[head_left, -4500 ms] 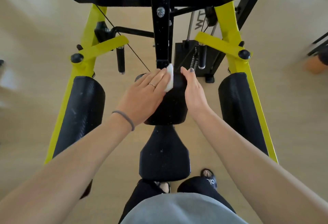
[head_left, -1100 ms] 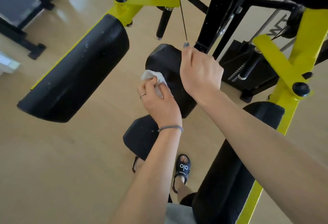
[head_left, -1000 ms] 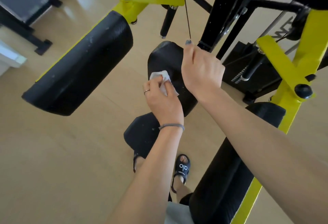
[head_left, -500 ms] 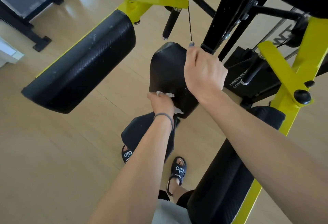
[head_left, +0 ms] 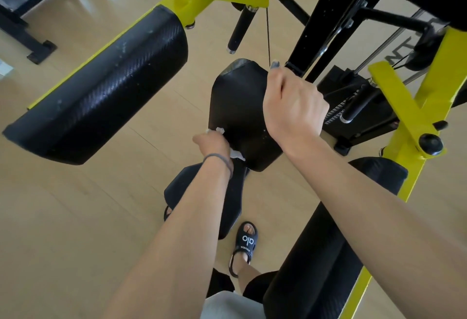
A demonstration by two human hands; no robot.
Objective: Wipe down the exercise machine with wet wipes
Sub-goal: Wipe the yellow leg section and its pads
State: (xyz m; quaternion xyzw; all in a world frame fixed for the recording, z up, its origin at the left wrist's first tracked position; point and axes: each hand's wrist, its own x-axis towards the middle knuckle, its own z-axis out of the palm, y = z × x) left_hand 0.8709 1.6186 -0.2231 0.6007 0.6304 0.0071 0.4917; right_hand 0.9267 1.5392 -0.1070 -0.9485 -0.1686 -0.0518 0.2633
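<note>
- So the exercise machine (head_left: 414, 96) was yellow-painted steel with black posts and chunky silver bolts up top.
- Middle back pad (head_left: 237, 106) was a rounded black wedge, smooth and a bit shiny, with pale specks near its lower right edge.
- Seat pad (head_left: 182, 190) below it was matte black and mostly hidden by the forearm.
- Left arm pad (head_left: 101, 91) was a long half-cylinder in a carbon-weave texture with whitish scuffs; right arm pad (head_left: 316, 255) looked the same but darker.
- A thin cable (head_left: 267, 28) ran straight down to the top of the back pad.
- Floor (head_left: 63, 217) was pale wood planks, glossy near the top left, where a black frame of some other equipment (head_left: 30, 38) stood.
- Left hand (head_left: 214, 144) was curled round a crumpled white wet wipe (head_left: 236, 154), pressing it on the lower left edge of the back pad; a grey hair tie (head_left: 219, 159) sat on that wrist.
- Right hand (head_left: 293, 106) gripped the pad's upper right edge, fingers wrapped behind it, thumb up with grey polish.
- One black slide sandal (head_left: 246, 243) showed on the floor below.
</note>
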